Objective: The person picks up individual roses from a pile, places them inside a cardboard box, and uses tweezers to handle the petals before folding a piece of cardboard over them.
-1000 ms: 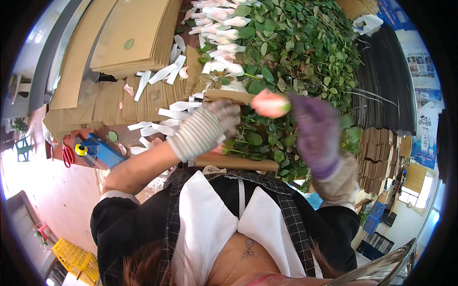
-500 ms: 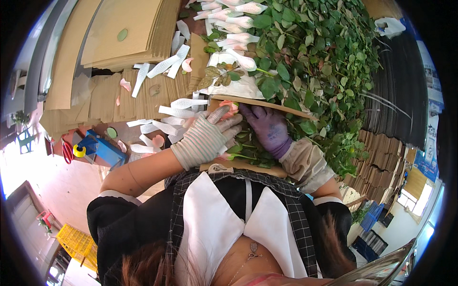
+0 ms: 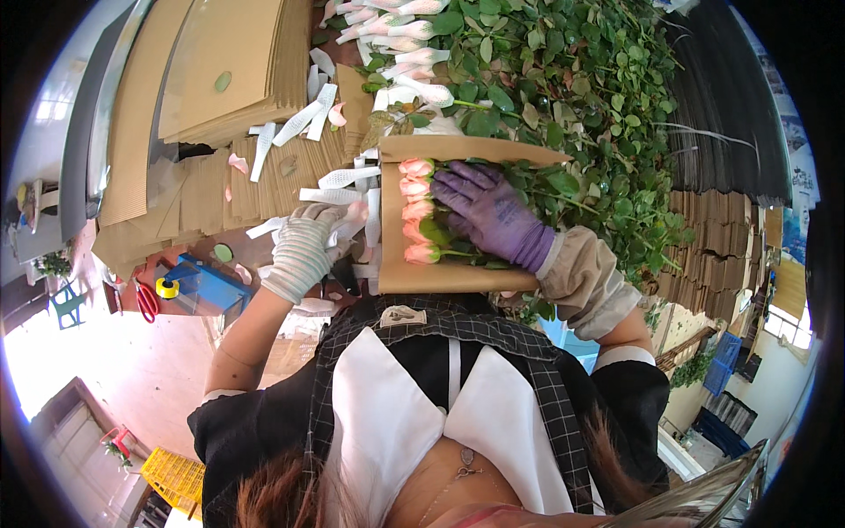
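Observation:
A row of several pink-orange roses [image 3: 417,211] lies on a brown cardboard sheet [image 3: 458,281], heads to the left and stems to the right. My right hand [image 3: 493,216], in a purple glove, rests flat over the stems just behind the heads, its fingers stretched out. My left hand [image 3: 306,249], in a striped white glove, is left of the sheet among white foam mesh sleeves [image 3: 346,179]. Something pale pink shows at its fingertips, too blurred to name. Whether those fingers grip anything is unclear.
Sleeved roses [image 3: 407,44] and a heap of leafy stems [image 3: 572,79] lie beyond and to the right. Stacked cardboard [image 3: 224,70] stands far left. Red scissors [image 3: 146,302], a blue tape dispenser [image 3: 207,283] and loose petals lie at left.
My left hand has moved left, off the roses to the foam sleeves. The rose row and cardboard now show uncovered. My right hand stays on the stems, now spread flatter.

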Available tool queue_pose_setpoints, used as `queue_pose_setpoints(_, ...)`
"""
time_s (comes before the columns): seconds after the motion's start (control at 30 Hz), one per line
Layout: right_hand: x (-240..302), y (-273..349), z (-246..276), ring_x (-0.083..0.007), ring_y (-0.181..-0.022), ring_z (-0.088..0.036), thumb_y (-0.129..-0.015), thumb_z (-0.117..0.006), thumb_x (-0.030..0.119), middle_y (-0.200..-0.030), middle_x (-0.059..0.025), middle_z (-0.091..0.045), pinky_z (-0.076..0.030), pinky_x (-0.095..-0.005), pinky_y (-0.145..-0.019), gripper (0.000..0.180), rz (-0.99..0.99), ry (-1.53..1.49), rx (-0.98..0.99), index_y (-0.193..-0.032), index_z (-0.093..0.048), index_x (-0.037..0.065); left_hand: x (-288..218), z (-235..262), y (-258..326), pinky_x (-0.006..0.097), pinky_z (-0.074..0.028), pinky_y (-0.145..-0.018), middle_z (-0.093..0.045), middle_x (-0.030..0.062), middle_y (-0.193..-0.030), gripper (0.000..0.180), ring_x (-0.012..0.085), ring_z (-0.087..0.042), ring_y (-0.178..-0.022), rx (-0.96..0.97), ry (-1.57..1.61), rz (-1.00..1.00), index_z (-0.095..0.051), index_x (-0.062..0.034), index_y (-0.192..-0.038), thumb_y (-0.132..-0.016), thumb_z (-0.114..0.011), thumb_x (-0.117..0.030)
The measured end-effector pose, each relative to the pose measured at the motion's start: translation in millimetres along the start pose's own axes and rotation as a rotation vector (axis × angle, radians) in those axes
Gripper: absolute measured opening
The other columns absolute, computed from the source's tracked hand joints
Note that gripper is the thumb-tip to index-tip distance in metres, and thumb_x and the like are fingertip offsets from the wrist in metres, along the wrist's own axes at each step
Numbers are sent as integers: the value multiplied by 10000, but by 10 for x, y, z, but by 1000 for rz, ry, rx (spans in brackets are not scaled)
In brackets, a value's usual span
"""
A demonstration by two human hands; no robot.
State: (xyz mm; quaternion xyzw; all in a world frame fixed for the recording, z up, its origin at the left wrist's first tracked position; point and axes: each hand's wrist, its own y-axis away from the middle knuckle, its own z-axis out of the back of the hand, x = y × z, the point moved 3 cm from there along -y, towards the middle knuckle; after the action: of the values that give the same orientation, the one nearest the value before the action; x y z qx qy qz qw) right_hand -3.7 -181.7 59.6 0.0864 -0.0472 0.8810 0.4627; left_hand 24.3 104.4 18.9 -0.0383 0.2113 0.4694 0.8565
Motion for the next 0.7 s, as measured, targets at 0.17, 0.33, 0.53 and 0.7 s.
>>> queue_pose_setpoints(0.17,122,-173,226,-246,-930,-580,-879,-578,312,-970,-45,-641,-443,-402,-809,257,-251,196,139,-1091,-629,176,-234,269,-54,447,-438,-914,-614,136,-1069,381,350,-565,-1014,-310,159,-123,-654,-77,-1046,-715,-732,-247)
queue_pose_setpoints(0.33,77,-287,47,-248,-813,-627,-873,-563,372,-790,-64,-658,-466,-399,-702,290,-160,319,162,-794,-689,123,-400,261,-283,434,-460,-880,-627,129,-1078,249,333,-589,-981,-406,263,-311,-660,-72,-964,-755,-702,-199)
queue_pose_setpoints(0.53,120,-348,23,-268,-811,-646,-808,-575,233,-800,-92,-680,-476,-417,-716,188,-178,311,175,-776,-714,112,-673,57,-616,422,-451,-939,-616,83,-1178,316,317,-581,-1062,-333,399,-489,-642,-86,-1088,-794,-656,-199)
queue_pose_setpoints(0.7,154,-392,66,-280,-791,-656,-743,-581,178,-781,-118,-684,-480,-413,-722,174,-210,293,189,-785,-726,91,-663,-157,-792,429,-383,-1027,-560,131,-1269,391,348,-514,-1170,-230,263,-433,-626,-65,-1133,-787,-663,-243)
